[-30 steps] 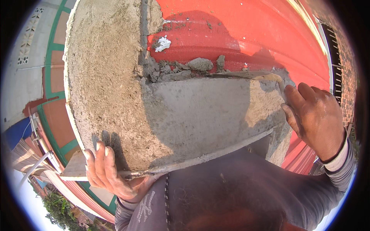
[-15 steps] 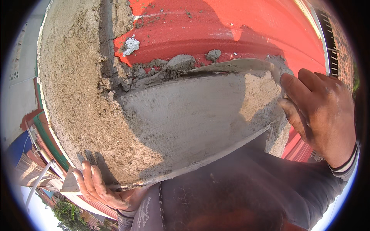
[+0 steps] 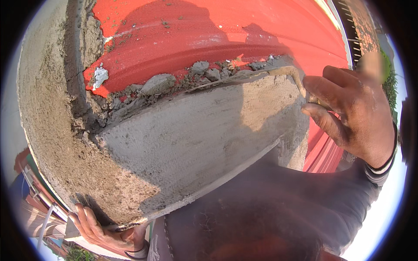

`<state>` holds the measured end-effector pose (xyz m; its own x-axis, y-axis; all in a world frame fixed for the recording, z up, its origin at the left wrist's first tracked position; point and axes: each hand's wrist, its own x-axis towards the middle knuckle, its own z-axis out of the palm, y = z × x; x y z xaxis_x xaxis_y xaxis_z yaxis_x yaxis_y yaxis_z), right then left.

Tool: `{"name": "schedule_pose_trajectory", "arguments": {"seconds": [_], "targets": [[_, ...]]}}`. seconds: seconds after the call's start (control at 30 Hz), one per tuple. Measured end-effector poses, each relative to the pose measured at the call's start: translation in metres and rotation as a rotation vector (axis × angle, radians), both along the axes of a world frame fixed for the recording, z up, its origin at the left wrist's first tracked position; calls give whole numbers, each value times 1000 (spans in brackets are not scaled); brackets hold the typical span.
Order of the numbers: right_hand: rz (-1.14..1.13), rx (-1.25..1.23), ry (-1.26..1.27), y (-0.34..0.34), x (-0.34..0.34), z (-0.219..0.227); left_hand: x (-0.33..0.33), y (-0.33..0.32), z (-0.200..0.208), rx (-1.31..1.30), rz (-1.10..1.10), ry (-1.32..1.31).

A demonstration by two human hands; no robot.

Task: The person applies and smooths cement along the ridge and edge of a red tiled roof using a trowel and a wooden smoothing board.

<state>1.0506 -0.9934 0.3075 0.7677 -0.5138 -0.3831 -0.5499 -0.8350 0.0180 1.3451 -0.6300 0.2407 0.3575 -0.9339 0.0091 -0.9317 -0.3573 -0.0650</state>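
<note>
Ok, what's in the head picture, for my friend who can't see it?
A right hand grips a thin tool at a grey ledge; the left hand touches its near left corner. Grey lumps lie between ledge and red roof.

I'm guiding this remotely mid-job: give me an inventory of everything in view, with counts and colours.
concrete ledge: one, grey-brown, across the centre and up the left
red roofing: red, beyond the ledge
mortar lumps: several, grey, along the ledge's far edge
white lump: one, whitish, on the roofing, upper left
trowel-like tool: one, grey-tan, along the far edge, right of centre
tiled roof: one, orange-brown, upper right
greenery: green, far right and lower left
pipe: one, pale, lower left
shirt: one, dark grey, bottom centre
left hand: one, at the ledge's lower-left corner
right hand: one, gripping the tool, right
</note>
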Motion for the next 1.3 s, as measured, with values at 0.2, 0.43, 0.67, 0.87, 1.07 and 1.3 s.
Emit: {"name": "schedule_pose_trajectory", "arguments": {"seconds": [0.2,0.43,0.67,0.87,1.07,1.3], "targets": [[-199,76,130,-8,-31,-14,0,-5,-5,-48,-51,-37],[-218,118,62,-32,-48,-9,-8,-11,-3,-32,-1,-111],[-382,222,-33,-30,-64,16,-2,-8,-11,-96,-14,-93],[-439,327,-655,-45,-109,12,-1,-5,-17,-138,-39,-143],[-447,1239,-1711,-49,-87,-66,-4,-11,-18,-145,-66,-116],[-594,1569,-2000,-51,-87,-72,-9,-12,-12,-64,-40,-65]]}}
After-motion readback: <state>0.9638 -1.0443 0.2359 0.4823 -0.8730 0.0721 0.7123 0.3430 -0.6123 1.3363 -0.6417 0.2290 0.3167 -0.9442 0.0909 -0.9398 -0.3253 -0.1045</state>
